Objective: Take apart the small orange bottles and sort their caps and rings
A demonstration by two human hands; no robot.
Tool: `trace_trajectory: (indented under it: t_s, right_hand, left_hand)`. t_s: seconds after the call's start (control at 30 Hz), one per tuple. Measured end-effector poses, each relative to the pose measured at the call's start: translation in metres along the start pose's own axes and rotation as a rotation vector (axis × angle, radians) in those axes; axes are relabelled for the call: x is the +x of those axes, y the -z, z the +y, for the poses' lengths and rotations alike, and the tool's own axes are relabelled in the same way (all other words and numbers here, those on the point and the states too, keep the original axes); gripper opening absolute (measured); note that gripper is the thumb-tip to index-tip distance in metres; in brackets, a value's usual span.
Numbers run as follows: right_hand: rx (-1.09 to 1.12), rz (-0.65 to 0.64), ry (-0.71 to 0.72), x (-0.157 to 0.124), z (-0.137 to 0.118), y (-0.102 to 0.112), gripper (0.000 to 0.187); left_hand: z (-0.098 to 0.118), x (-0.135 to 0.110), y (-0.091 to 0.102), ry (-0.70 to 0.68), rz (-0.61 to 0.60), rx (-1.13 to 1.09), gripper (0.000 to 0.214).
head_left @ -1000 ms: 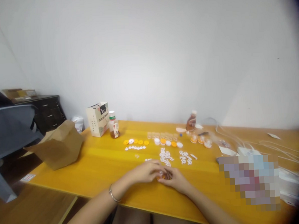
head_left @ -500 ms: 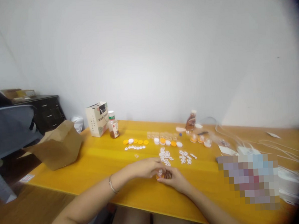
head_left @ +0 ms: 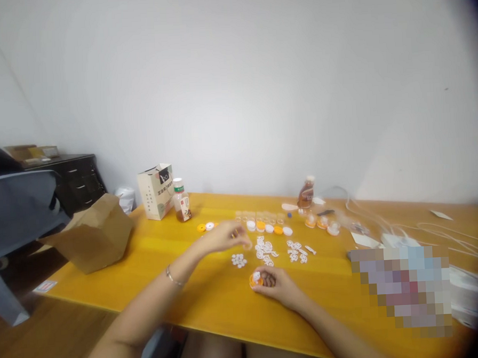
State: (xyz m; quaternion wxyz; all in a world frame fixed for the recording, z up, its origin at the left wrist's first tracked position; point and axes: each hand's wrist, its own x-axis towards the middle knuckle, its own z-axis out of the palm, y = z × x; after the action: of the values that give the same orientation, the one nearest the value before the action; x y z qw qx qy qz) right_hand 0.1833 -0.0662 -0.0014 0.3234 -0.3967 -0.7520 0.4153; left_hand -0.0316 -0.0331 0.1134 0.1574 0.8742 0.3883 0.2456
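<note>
We look down on a long yellow table [head_left: 156, 279]. Off its far left corner stand a dark chest of drawers [head_left: 76, 179] and a grey chair [head_left: 16, 212]. At its left end lies a crumpled brown paper bag [head_left: 95, 234]. Along its far edge stand a printed paper carrier bag [head_left: 155, 191], a white-capped bottle [head_left: 181, 200] and a brown bottle [head_left: 306, 194]. Across the middle of the table run rows of orange and white caps [head_left: 261, 226] and a scatter of white lattice pieces [head_left: 264, 250]. Nearer its front edge, our right hand [head_left: 276, 286] curls closed over an orange cap [head_left: 255, 280], pressing on it. Our left hand [head_left: 222, 237] is raised over the table, its fingertips [head_left: 246, 244] drawn together; we cannot tell whether they pinch anything. A small heap of white pieces [head_left: 239, 260] lies on the table just beyond the orange cap.
</note>
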Motion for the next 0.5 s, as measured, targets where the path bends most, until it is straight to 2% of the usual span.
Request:
trace_trajectory:
  t_s: [0.1, 0.17, 0.3, 0.5]
  right_hand:
    - [0.015, -0.002, -0.008, -0.001, 0.0, -0.001, 0.032]
    - [0.008, -0.005, 0.0, -0.002, -0.001, 0.0, 0.031]
    - [-0.008, -0.014, 0.024, -0.004, -0.005, 0.0, 0.026]
    - [-0.021, -0.007, 0.025, -0.003, -0.004, -0.001, 0.026]
  left_hand:
    - [-0.038, 0.031, 0.019, 0.197, 0.163, 0.103, 0.023]
    - [-0.062, 0.051, 0.019, 0.292, 0.169, 0.167, 0.026]
    - [-0.094, 0.075, -0.001, 0.37, 0.155, 0.186, 0.032]
    - [-0.111, 0.087, -0.029, 0.456, 0.165, 0.166, 0.036]
